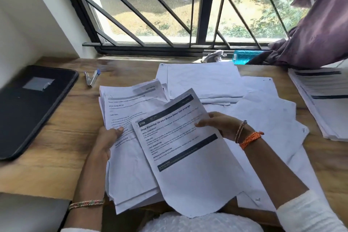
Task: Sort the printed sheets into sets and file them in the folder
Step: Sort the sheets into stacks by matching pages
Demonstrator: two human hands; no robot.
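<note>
Sorting: left hand [107, 137] grasps the printed stack [130, 156]; right hand [216, 124] pinches one titled sheet [180, 149], probably reading its heading for set-matching.

Wooden desk [62, 137] (grainy) bears loose sheets [263, 118], black folder [28, 107], pens [92, 78].

Bright daylight floods through the window [169, 5]; edges bend wide-angle, and the right paper stack [320, 96] seems motion-blurred.

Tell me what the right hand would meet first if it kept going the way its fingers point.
The right hand points leftward; beyond the printed sheet it pinches, it would likely first meet the stack in the left hand, though depth is unclear.
</note>
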